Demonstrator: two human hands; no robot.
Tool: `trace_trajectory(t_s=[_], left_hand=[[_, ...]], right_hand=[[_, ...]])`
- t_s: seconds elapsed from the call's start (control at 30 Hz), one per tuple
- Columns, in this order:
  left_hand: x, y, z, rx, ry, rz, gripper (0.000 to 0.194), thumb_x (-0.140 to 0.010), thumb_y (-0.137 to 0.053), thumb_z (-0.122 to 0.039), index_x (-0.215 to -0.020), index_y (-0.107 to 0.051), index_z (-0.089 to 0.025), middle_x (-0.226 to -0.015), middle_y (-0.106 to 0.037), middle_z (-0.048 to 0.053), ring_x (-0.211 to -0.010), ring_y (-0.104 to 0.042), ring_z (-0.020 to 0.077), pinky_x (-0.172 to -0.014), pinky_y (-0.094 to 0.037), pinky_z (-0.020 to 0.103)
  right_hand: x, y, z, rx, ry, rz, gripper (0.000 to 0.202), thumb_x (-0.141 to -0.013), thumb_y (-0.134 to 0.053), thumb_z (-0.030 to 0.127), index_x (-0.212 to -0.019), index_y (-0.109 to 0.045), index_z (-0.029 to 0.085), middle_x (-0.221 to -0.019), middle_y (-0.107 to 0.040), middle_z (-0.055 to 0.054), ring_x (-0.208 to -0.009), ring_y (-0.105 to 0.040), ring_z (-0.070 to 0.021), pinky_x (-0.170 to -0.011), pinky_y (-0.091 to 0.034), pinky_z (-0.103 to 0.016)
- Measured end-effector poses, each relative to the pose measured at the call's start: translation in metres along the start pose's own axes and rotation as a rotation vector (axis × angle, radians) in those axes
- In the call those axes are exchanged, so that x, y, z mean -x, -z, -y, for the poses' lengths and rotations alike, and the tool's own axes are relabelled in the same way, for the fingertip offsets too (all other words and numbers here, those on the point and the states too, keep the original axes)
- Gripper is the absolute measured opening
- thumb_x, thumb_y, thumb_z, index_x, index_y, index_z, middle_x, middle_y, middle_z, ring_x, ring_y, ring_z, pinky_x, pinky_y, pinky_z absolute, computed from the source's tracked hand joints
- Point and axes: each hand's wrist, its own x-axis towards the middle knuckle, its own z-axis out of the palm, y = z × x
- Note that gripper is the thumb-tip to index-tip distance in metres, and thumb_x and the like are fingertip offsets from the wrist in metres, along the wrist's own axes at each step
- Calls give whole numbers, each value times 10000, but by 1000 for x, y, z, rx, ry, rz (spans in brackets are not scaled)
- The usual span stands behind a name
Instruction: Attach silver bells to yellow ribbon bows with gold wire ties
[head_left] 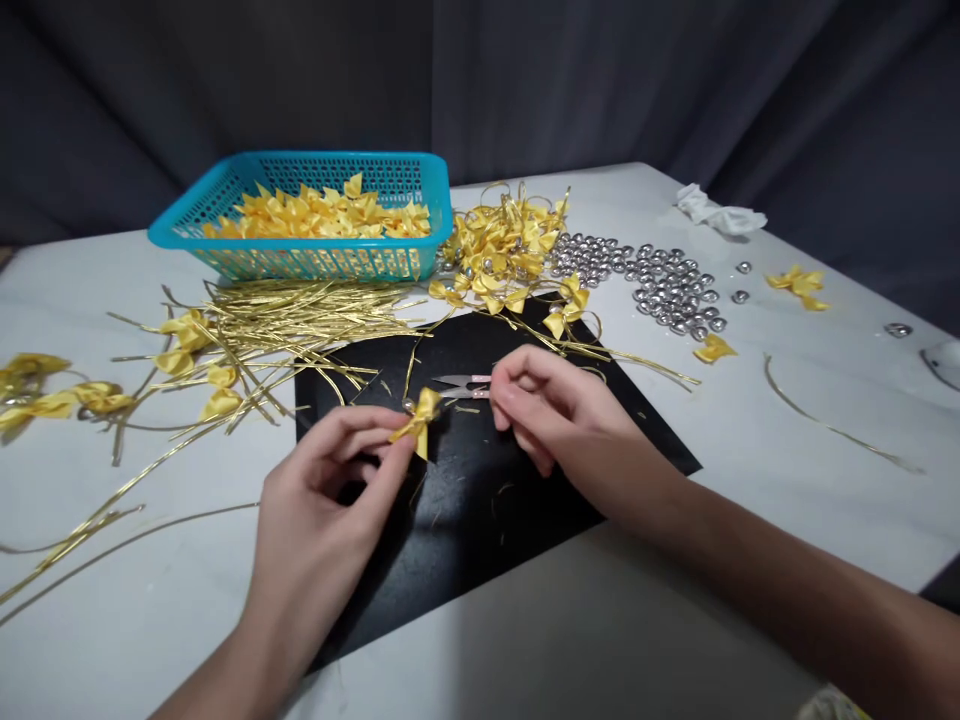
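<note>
Between the thumb and fingers of my left hand is a yellow ribbon bow, held upright, with a small silvery bead at its side. Gold cord rises from near the bow. My right hand is closed on small pink-handled scissors. Their slightly parted blades point left, just behind the bow. Both hands are over a black sheet dotted with thin clippings.
A blue basket of yellow bows stands at the back left. Gold cords lie before it. Finished-looking bows, silver beads and a white cloth are at the back right. Loose bows lie far left.
</note>
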Motion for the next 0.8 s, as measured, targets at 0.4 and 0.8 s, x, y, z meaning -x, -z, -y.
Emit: trace_trajectory(t_s=[0.4,0.8], left_hand=[[16,2,6,-341,-485,141,184,-800,-630,-178,-956,-610,-274,-1002,-717,-1,-900,-670,175,-829,-496,284],[2,-2,-6,14,1,93,122,-706,-712,-310,-776,-697,-212,-761,-696,-8,-632,-617,120,-562,-501,188]], right_hand=[[-1,-3,0,-93,-159,198,199,-888,-504,318,-915,-593,141,-464,-444,74,-403,-420,-47,-411,-364,-139],[0,-5,-3,-115,-164,331,92,-876,-491,208,-921,-548,152,-670,-489,49,-446,-407,-23,-382,-352,-111]])
